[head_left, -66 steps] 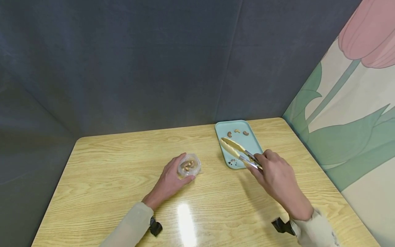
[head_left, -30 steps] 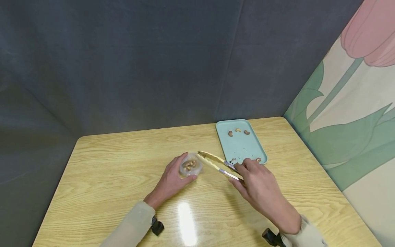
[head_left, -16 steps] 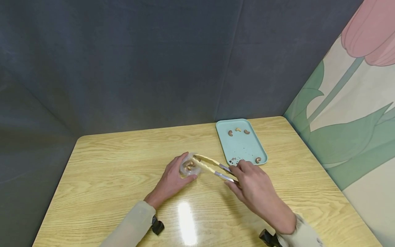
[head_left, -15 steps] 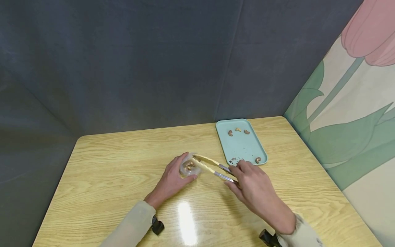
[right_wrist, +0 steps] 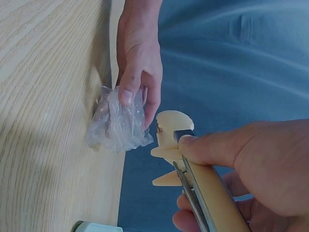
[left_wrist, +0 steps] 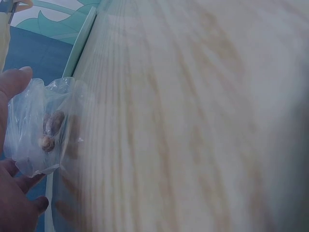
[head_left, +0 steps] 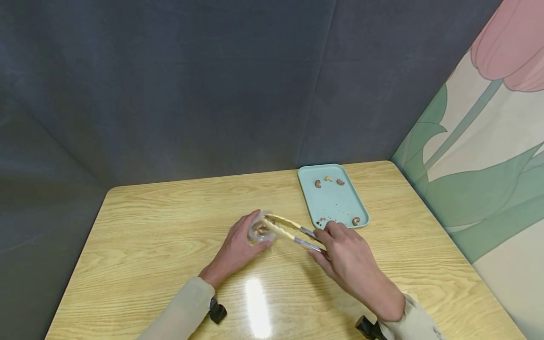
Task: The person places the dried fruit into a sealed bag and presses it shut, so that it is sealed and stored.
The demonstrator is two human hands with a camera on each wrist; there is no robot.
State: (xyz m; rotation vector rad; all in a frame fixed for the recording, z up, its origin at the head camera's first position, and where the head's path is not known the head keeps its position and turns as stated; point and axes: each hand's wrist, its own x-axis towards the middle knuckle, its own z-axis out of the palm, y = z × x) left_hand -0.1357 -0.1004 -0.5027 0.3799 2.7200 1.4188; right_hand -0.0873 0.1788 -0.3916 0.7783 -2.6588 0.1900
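My left hand (head_left: 235, 248) holds a clear, crinkled plastic bag (right_wrist: 120, 125) upright on the table, thumb and fingers curved round its sides. Brown cashews (left_wrist: 54, 123) show through its wall in the left wrist view. With my right hand (head_left: 354, 269) I grip a pair of tongs (head_left: 281, 230) that has metal arms and pale yellow ends. Its spread tips are over the bag's round mouth in the head view. A small brown spot (right_wrist: 160, 129) shows at one tip; I cannot tell if it is a nut.
A pale blue tray (head_left: 335, 200) lies at the back right of the wooden table (head_left: 170, 212). Several cashews (head_left: 318, 183) and dark crumbs (head_left: 319, 222) are on it. A dark curtain (head_left: 204, 94) hangs behind, and a tulip-patterned wall (head_left: 480, 189) stands at the right.
My right hand has brought the tongs left from above the tray to the bag's mouth, uncovering a cashew at the tray's near right corner. My left hand and the bag have stayed in place.
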